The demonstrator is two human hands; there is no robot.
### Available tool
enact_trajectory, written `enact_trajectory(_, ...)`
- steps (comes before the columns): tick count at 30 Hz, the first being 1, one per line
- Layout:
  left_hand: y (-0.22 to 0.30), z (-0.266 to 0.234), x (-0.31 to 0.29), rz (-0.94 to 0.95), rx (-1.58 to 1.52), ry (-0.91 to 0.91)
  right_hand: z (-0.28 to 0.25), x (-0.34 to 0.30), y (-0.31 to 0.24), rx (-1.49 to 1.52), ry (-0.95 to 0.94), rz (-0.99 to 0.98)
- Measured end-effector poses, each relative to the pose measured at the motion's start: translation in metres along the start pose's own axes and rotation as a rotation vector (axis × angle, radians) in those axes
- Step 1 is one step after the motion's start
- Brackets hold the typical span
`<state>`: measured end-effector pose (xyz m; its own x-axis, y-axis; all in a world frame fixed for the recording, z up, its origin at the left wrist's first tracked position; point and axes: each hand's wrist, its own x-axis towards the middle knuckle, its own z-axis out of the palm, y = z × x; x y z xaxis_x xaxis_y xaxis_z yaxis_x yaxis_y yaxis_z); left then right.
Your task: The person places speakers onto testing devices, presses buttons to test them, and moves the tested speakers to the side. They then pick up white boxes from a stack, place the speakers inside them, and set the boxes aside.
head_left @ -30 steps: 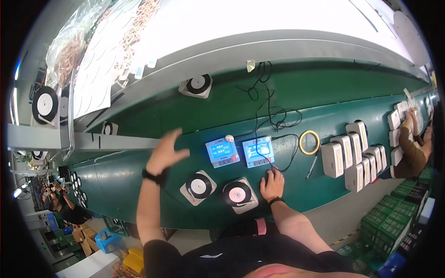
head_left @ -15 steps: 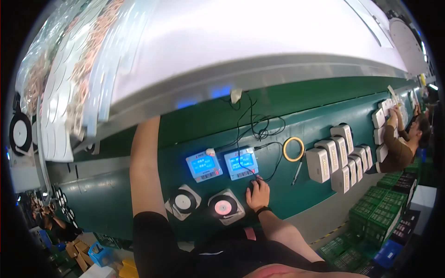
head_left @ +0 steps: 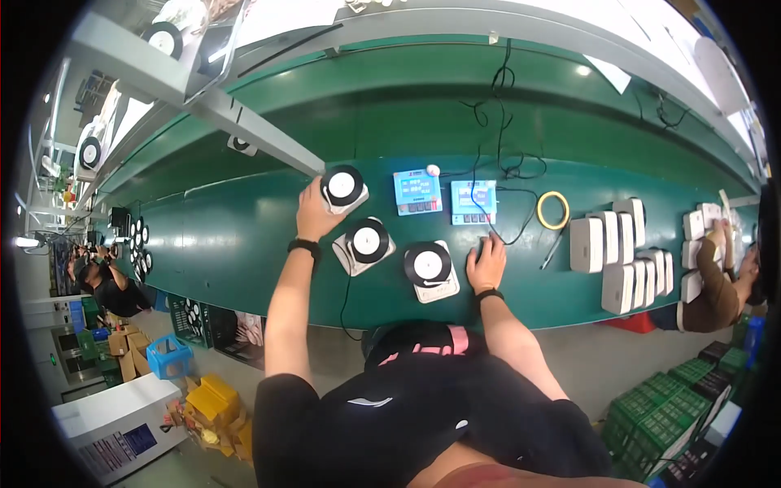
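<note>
My left hand (head_left: 316,213) is closed on the side of a small record-player-shaped device (head_left: 343,186), with a black disc and pale base, at the table's back left. Nearer to me is a second such record player (head_left: 367,241), a black cable running from it over the table's front edge. A third record player (head_left: 429,265) sits to its right, tone arm at the front. My right hand (head_left: 487,264) rests on the table beside it, fingers stretched forward. Behind stand two blue-lit meters, a left meter (head_left: 417,195) and a right meter (head_left: 473,203); their screens are lit.
A yellow ring (head_left: 553,211) and a pen (head_left: 551,250) lie to the right. Several white boxes (head_left: 618,288) stand beyond them. Black cables (head_left: 521,169) tangle behind the meters. A grey post (head_left: 260,145) slants above my left hand. A co-worker (head_left: 716,276) works at far right.
My view has swung down and left. My left hand, earlier hidden under the shelf, now grips a record player at the table. The right-hand record player's disc label has gone from pink to white.
</note>
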<state>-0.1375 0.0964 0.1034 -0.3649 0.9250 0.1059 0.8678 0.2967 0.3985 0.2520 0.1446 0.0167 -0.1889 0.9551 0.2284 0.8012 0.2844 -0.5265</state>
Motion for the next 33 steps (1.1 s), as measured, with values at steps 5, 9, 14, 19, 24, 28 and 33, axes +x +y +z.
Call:
enact_trajectory(5,-0.038,0.043,-0.081,0.029,-0.171,0.175,-0.005,0.003,0.002,0.096,-0.010,-0.038)
enact_trajectory(9,-0.028,0.046,-0.103,-0.094,-0.350,0.147,-0.019,-0.008,0.010,0.166,-0.130,-0.085)
enact_trajectory(14,-0.034,0.043,-0.105,-0.086,-0.394,0.133,-0.023,-0.018,0.025,0.263,-0.394,-0.116)
enact_trajectory(19,-0.047,0.037,-0.106,-0.141,-0.400,0.016,-0.027,-0.025,0.025,0.323,-0.593,-0.018)
enact_trajectory(24,-0.040,0.030,-0.102,-0.250,-0.384,-0.085,-0.035,-0.021,0.006,0.320,-0.668,0.066)
enact_trajectory(28,-0.043,0.030,-0.101,-0.268,-0.374,-0.104,-0.040,-0.020,-0.016,0.142,-0.750,0.074)
enact_trajectory(33,-0.038,0.029,-0.101,-0.251,-0.390,-0.101,-0.032,-0.024,-0.009,0.149,-0.690,0.039)
